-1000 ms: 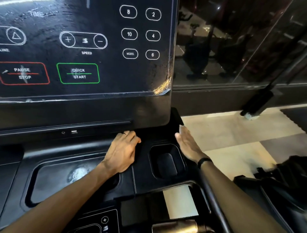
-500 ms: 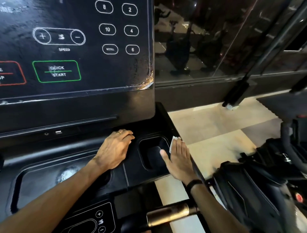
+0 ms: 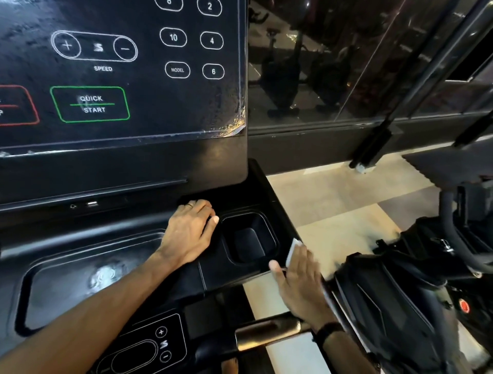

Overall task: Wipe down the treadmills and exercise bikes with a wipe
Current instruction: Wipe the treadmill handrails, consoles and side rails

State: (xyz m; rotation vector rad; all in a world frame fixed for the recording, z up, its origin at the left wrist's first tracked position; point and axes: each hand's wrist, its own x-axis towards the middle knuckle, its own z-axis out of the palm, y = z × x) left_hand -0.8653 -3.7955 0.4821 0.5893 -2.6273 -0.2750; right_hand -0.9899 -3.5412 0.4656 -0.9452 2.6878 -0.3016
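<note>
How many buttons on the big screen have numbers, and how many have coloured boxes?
White number buttons: 5 (cut-off top one, 2, 10, 4, 6)
Green box, QUICK START: 1
Red box: 1
Total: 7

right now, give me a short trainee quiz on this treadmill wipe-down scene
1. True or false: the left hand holds the wipe.
2. Which speed preset sits directly above 6 on the console? A) 10 B) 4 C) 8
3. Fill in: the green-outlined button reads QUICK ____.

Key: 1 false, the wipe is under the flat right hand at the console's right edge, beside the cup holder; 2 B; 3 START.
</note>
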